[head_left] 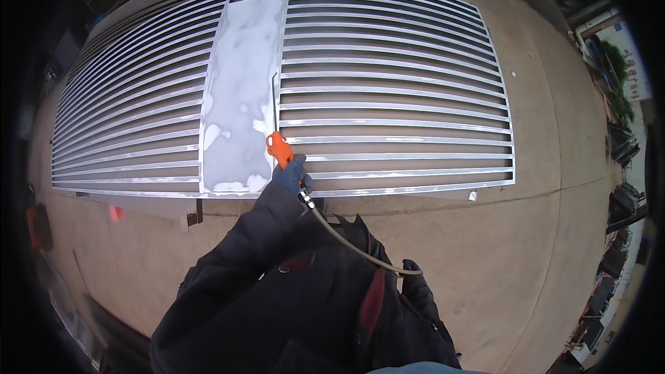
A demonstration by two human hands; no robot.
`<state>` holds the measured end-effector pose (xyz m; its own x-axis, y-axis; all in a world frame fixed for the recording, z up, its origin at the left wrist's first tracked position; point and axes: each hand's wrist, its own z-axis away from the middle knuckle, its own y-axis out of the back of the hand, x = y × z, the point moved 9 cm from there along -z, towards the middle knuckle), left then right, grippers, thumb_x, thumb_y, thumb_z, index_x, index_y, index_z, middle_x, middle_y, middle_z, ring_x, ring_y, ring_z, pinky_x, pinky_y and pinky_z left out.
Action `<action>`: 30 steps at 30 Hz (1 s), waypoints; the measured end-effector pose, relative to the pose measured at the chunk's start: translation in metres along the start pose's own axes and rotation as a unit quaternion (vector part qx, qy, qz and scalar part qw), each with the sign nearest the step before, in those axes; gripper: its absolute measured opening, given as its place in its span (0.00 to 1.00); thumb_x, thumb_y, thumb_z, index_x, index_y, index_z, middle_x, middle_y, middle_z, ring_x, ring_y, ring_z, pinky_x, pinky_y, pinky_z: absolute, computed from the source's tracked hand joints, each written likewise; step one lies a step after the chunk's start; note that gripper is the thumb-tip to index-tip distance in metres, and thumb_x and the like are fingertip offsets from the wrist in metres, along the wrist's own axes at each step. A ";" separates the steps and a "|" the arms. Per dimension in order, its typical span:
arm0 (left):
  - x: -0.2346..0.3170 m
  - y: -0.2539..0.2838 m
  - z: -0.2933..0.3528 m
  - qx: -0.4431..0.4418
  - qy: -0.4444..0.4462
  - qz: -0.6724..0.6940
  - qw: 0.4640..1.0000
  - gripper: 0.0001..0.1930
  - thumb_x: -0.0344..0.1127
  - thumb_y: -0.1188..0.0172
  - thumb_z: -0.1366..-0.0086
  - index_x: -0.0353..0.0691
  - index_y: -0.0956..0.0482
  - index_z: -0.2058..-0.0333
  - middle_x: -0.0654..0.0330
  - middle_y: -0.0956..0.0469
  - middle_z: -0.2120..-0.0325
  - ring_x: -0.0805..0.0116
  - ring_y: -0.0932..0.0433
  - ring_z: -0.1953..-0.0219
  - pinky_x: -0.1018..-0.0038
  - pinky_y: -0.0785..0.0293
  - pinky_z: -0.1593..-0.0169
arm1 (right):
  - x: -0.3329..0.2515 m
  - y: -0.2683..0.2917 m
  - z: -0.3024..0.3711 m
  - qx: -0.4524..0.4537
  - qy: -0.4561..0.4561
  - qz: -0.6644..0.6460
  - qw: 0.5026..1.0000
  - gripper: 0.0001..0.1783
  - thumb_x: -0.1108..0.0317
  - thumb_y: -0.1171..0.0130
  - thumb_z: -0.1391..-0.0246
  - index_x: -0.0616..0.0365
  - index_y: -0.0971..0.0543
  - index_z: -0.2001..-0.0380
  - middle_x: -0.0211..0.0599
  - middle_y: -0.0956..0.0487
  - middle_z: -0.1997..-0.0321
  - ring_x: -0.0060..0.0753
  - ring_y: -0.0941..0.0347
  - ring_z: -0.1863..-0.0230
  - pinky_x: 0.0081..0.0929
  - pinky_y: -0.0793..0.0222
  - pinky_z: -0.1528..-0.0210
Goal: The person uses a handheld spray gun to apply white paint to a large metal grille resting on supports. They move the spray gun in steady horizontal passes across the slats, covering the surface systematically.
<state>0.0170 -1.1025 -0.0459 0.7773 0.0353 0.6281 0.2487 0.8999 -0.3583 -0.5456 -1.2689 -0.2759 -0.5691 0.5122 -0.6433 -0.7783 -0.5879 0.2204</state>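
Note:
My gloved left hand (291,174) is wrapped round an orange air blow gun (279,149) with a long thin nozzle. Its tip points away from me, over the seam between a whitish flat panel (242,90) and the slats on the right. A translucent hose (353,247) runs from a metal coupling below the grip toward my right. There my dark-gloved right hand (411,268) is closed on the hose, its fingers partly hidden. The panel sits within a large slatted metal frame (398,104) lying flat before me, patchy grey and white on its surface.
Beneath the frame, supports such as a short metal post (192,217) show at the near edge. A pink-red piece (116,213) lies near the left. Concrete floor (478,270) surrounds the frame; dark stacked items (623,201) line the far right.

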 end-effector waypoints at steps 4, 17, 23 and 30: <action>-0.001 -0.020 -0.004 -0.098 0.079 -0.048 0.991 0.10 0.40 0.43 0.35 0.42 0.30 0.62 0.65 0.35 0.83 0.71 0.31 0.83 0.73 0.33 0.81 | -0.006 -0.017 -0.006 -0.017 0.011 -0.074 0.997 0.17 0.61 0.40 0.40 0.59 0.22 0.51 0.31 0.23 0.72 0.27 0.26 0.73 0.27 0.29 0.71; 0.067 0.001 -0.060 -0.048 -0.017 0.016 0.999 0.13 0.40 0.43 0.33 0.39 0.28 0.57 0.67 0.34 0.82 0.72 0.31 0.82 0.73 0.32 0.79 | -0.043 -0.061 0.003 -0.019 0.047 -0.021 0.998 0.18 0.60 0.41 0.38 0.57 0.23 0.49 0.30 0.22 0.72 0.27 0.26 0.73 0.29 0.29 0.71; 0.030 -0.055 -0.058 -0.190 0.092 -0.059 0.976 0.12 0.39 0.41 0.35 0.40 0.27 0.58 0.66 0.34 0.82 0.69 0.29 0.82 0.70 0.32 0.79 | -0.046 -0.066 0.016 -0.023 -0.025 -0.093 0.995 0.14 0.67 0.43 0.39 0.60 0.22 0.52 0.30 0.22 0.68 0.30 0.25 0.71 0.27 0.27 0.66; 0.088 -0.029 -0.098 -0.031 -0.060 0.023 0.997 0.11 0.38 0.44 0.34 0.40 0.29 0.57 0.67 0.37 0.83 0.74 0.32 0.82 0.75 0.34 0.80 | -0.089 -0.065 0.012 -0.045 0.083 -0.024 0.995 0.15 0.69 0.41 0.41 0.60 0.23 0.51 0.33 0.21 0.69 0.30 0.25 0.70 0.27 0.26 0.65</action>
<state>0.1349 -1.1679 -0.0485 0.7151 0.1302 0.6868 0.2534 0.8674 -0.4282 -0.4469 -1.2688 -0.2242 -0.4742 0.4360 -0.7649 -0.7731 -0.6219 0.1248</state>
